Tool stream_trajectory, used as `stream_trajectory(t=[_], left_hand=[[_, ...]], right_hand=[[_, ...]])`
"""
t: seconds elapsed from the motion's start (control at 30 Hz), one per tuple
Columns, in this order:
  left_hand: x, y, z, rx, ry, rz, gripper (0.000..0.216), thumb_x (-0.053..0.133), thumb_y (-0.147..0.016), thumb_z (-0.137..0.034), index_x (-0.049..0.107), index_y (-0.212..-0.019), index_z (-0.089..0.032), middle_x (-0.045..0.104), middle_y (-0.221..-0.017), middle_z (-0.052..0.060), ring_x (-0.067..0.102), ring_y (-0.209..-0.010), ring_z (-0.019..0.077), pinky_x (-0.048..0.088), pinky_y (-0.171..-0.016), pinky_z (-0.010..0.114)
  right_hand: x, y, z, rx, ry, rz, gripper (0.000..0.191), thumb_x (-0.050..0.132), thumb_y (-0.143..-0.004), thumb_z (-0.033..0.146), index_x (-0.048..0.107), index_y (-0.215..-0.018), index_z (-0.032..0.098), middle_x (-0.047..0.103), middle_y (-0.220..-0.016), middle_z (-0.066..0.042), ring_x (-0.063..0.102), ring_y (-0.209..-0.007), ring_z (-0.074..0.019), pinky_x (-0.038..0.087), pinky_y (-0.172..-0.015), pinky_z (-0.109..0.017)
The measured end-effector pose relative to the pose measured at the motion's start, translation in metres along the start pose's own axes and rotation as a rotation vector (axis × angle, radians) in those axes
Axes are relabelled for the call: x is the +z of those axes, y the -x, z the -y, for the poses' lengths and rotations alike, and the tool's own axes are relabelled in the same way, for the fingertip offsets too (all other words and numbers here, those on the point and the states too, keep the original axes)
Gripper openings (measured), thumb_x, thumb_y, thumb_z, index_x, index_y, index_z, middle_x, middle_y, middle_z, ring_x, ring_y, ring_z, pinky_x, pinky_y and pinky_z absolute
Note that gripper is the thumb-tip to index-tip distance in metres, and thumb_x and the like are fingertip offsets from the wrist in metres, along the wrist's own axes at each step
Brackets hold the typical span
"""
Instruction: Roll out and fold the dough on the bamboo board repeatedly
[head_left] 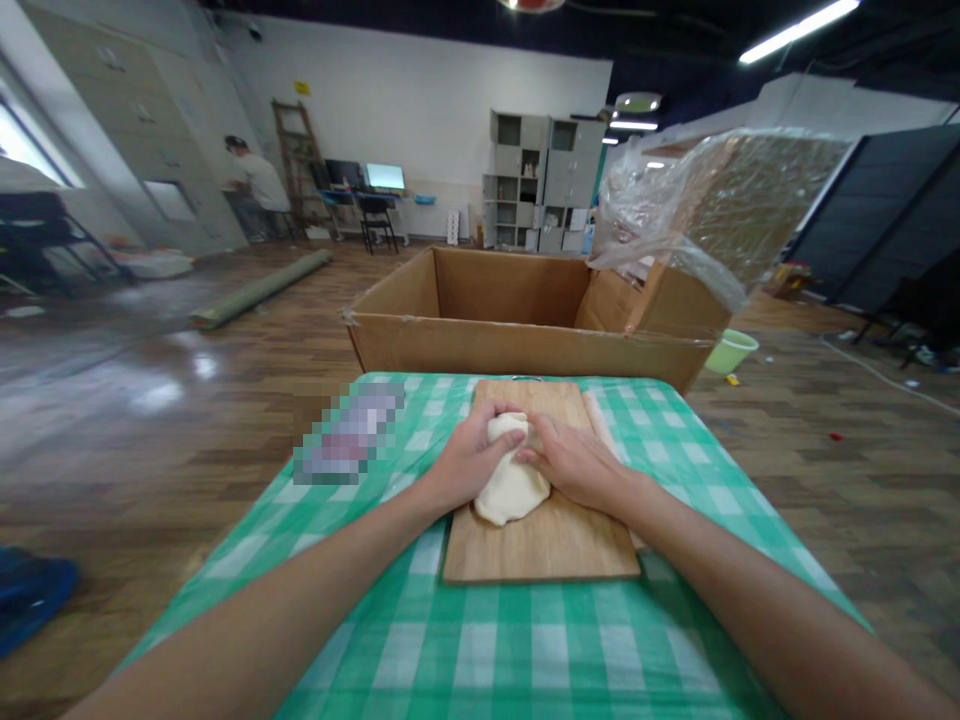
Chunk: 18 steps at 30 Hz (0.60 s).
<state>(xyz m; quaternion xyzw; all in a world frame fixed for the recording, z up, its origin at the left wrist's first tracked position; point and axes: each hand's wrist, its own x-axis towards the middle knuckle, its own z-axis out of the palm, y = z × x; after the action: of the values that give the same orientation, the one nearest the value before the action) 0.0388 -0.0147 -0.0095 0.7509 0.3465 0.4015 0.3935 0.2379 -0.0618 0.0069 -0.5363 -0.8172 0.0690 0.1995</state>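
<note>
A pale lump of dough lies on a wooden cutting board in the middle of the table. My left hand grips its left side, with the thumb laid across the top. From the right, my right hand closes round the far part of the dough, its thumb near the left one. The near end of the dough bulges out below both hands. Some fingertips on the far side are hidden behind the dough.
A green-and-white checked cloth covers the table, with a blurred-out item at its left. Just beyond stands a large open cardboard box. A light green bucket is on the floor at right. A person sits far left.
</note>
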Motion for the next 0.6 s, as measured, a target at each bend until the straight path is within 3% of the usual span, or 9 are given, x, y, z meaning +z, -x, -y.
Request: stream_trajectory(t=[0.1,0.2,0.3,0.43,0.5,0.6], left_hand=[[-0.001,0.0,-0.004,0.009,-0.057,0.042,0.032,0.051,-0.101,-0.042,0.067,-0.117,-0.02,0.074,-0.11,0.005,0.068,-0.103,0.0235,0.051,-0.093,0.036],[-0.002,-0.001,-0.006,0.034,-0.158,0.085,0.033,0.048,-0.102,-0.041,0.069,-0.116,-0.021,0.075,-0.113,0.005,0.069,-0.106,0.0244,0.049,-0.097,0.038],[-0.003,-0.002,-0.006,0.057,-0.223,0.119,0.032,0.052,-0.1,-0.039,0.069,-0.122,-0.021,0.075,-0.119,0.006,0.069,-0.11,0.0252,0.049,-0.099,0.039],[-0.004,-0.003,0.0,0.059,-0.214,0.105,0.035,0.057,-0.097,-0.034,0.069,-0.127,-0.022,0.076,-0.122,0.005,0.07,-0.107,0.0245,0.052,-0.096,0.038],[-0.004,-0.002,0.003,0.052,-0.202,0.086,0.035,0.059,-0.096,-0.034,0.07,-0.127,-0.022,0.077,-0.119,0.005,0.072,-0.103,0.0241,0.054,-0.093,0.037],[-0.003,-0.001,0.004,0.067,-0.208,0.052,0.033,0.061,-0.096,-0.034,0.072,-0.124,-0.021,0.078,-0.118,0.005,0.073,-0.1,0.0239,0.054,-0.09,0.036]], right_hand=[[0.004,-0.001,0.0,0.005,0.143,0.057,0.036,0.045,-0.107,0.048,0.063,-0.112,0.017,0.076,-0.104,-0.016,0.073,-0.092,-0.0305,0.05,-0.079,-0.038],[0.002,-0.003,-0.002,-0.004,0.263,0.083,0.041,0.038,-0.109,0.049,0.065,-0.106,0.017,0.077,-0.097,-0.015,0.073,-0.089,-0.0287,0.048,-0.08,-0.036],[-0.004,-0.005,-0.003,0.043,0.355,0.074,0.045,0.032,-0.111,0.046,0.066,-0.103,0.018,0.077,-0.095,-0.012,0.073,-0.09,-0.0264,0.045,-0.092,-0.039],[-0.008,-0.006,-0.003,0.084,0.367,0.027,0.047,0.03,-0.112,0.045,0.066,-0.098,0.019,0.075,-0.102,-0.01,0.071,-0.093,-0.0253,0.027,-0.113,-0.052],[-0.007,-0.004,-0.001,0.073,0.285,-0.017,0.042,0.031,-0.112,0.045,0.065,-0.107,0.019,0.074,-0.112,-0.01,0.07,-0.1,-0.0256,0.022,-0.116,-0.054],[-0.005,-0.001,0.002,0.013,0.137,-0.028,0.038,0.035,-0.111,0.044,0.054,-0.133,0.02,0.068,-0.13,-0.012,0.067,-0.113,-0.0257,0.035,-0.109,-0.045]])
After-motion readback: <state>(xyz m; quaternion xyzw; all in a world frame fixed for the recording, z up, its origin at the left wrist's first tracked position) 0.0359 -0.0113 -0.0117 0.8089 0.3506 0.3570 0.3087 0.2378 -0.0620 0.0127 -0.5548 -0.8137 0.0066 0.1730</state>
